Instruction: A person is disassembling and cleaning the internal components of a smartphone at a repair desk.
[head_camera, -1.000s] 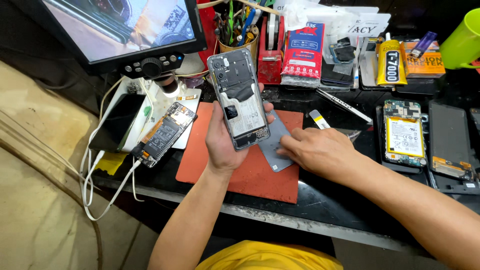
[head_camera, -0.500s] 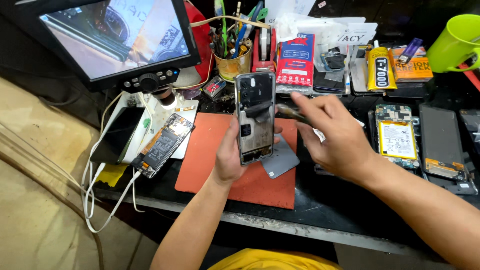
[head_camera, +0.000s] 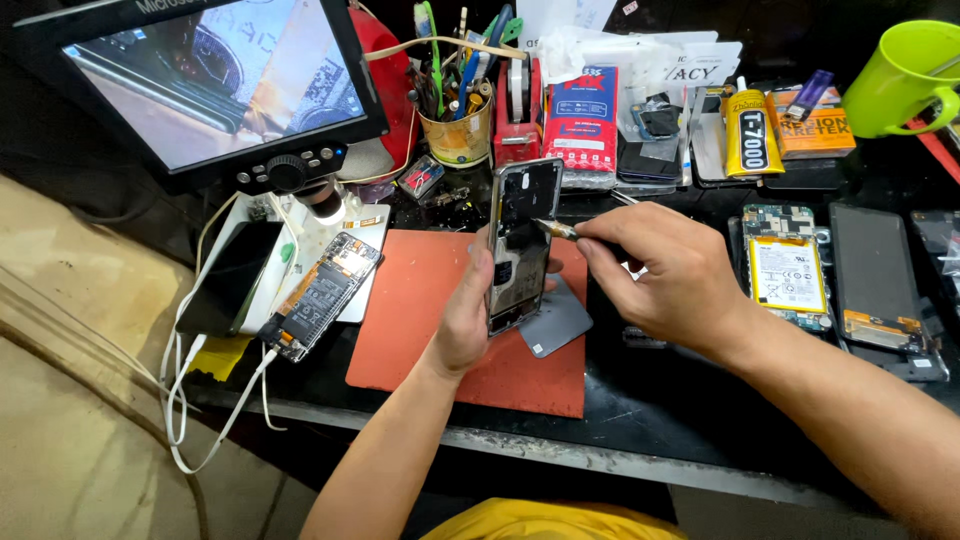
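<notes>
We see the opened phone (head_camera: 522, 245) held upright above the orange mat (head_camera: 440, 320), roughly centre of the tabletop (head_camera: 640, 420). Left hand (head_camera: 470, 315) is clamped round its lower half, thumb on the near-left edge, fingers wrapped behind; the forearm comes up from the near edge at a slant. Right hand (head_camera: 665, 275) is pinched shut on a thin metal-tipped tool (head_camera: 556, 229), tip touching the phone's right side approx. at mid-height; wrist is bent, forearm running in from near right.

Room to move: the mat's near and left parts lie bare, so there's space under and left of the phone. A grey plate (head_camera: 556, 320) lies on the mat just beside the phone's lower end, partly over the mat's right edge. Left of the mat, w/ little gap, sit a bare circuit-board phone (head_camera: 322, 295) and a dark phone (head_camera: 228, 278) on a white pad, cables trailing over the tabletop's near-left edge. Far side is crowded: a microscope screen (head_camera: 210, 85) at far left, a tin of tools (head_camera: 458, 135), a red tape dispenser (head_camera: 517, 110), a red packet (head_camera: 581, 120) and a yellow glue tube (head_camera: 751, 135). Right of the right hand lie another opened phone w/ a yellow-labelled battery (head_camera: 788, 275) and a dark screen panel (head_camera: 880, 280); a green mug (head_camera: 905, 80) stands at far right.
</notes>
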